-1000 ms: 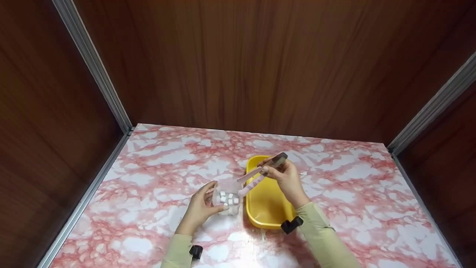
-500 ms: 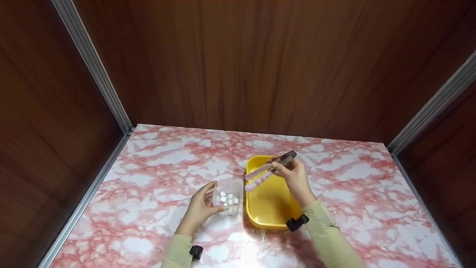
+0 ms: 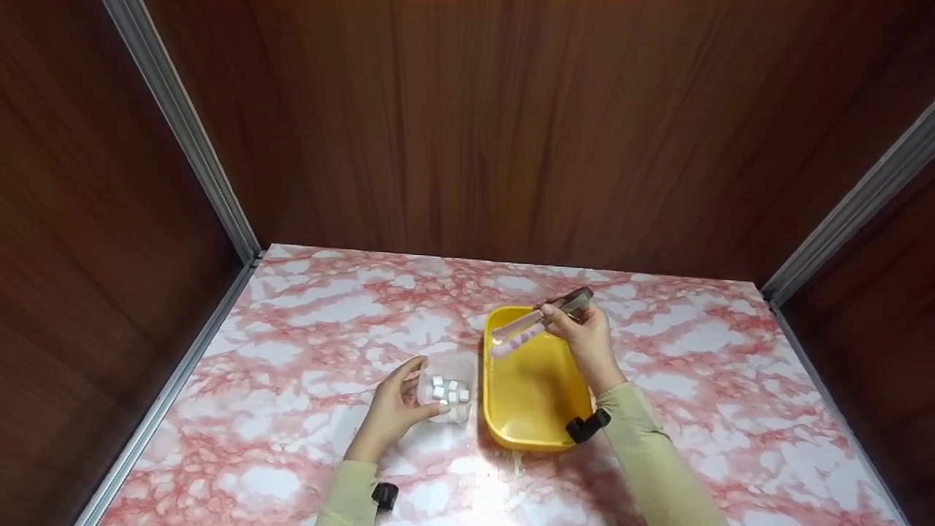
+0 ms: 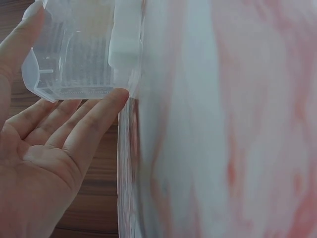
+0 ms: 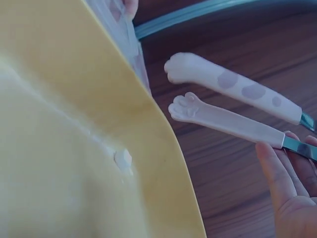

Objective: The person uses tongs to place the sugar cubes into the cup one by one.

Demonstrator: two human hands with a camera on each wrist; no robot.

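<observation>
A small clear plastic container [image 3: 451, 368] with several white cubes [image 3: 453, 392] inside stands left of a yellow basin [image 3: 533, 398]. My left hand [image 3: 394, 411] grips it between thumb and fingers, as the left wrist view also shows of the container [image 4: 81, 54]. With my right hand [image 3: 590, 345] I hold a pair of tongs [image 3: 520, 334] by its metal part, above the basin's far end. Its pale pink paw-shaped tips [image 5: 185, 68] stand apart with nothing between them. One white cube [image 5: 123, 159] lies in the basin in the right wrist view.
The table [image 3: 307, 329] has a red and white marbled surface. Dark wood panels [image 3: 467, 131] rise behind it and at both sides, with metal rails [image 3: 193, 124] at the corners. The container and the basin stand close together.
My right hand has drawn the tongs away from the container, rightward and toward the back, over the basin. The left hand and the container have stayed put.
</observation>
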